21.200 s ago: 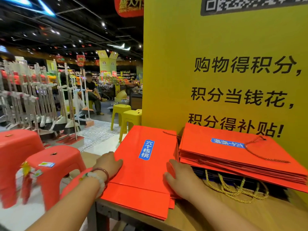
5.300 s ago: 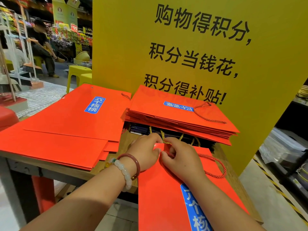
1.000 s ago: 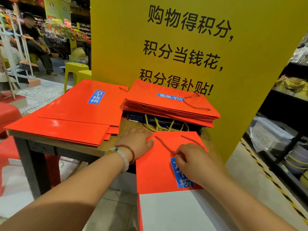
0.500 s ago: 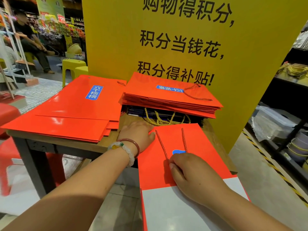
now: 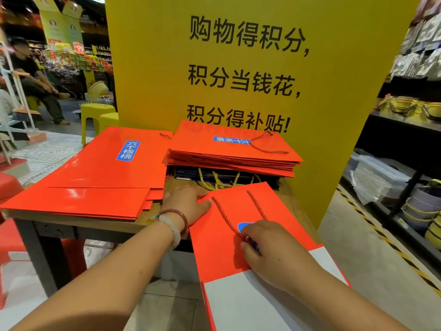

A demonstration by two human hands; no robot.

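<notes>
Bag: flat red paper gift bag (image 5: 214,247) on wooden table (image 5: 78,224) edge, drawn nearer, more white panel (image 5: 250,304) showing | left hand (image 5: 188,203): flat, pinning its corner | right hand (image 5: 272,252): pinching twisted red rope handle (image 5: 224,216) | opening likely begun

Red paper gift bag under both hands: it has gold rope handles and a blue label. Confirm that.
Wrong colour: the head view shows the red paper gift bag has red rope handles and a blue label. The gold cords lie under the far stack of red bags.
</notes>
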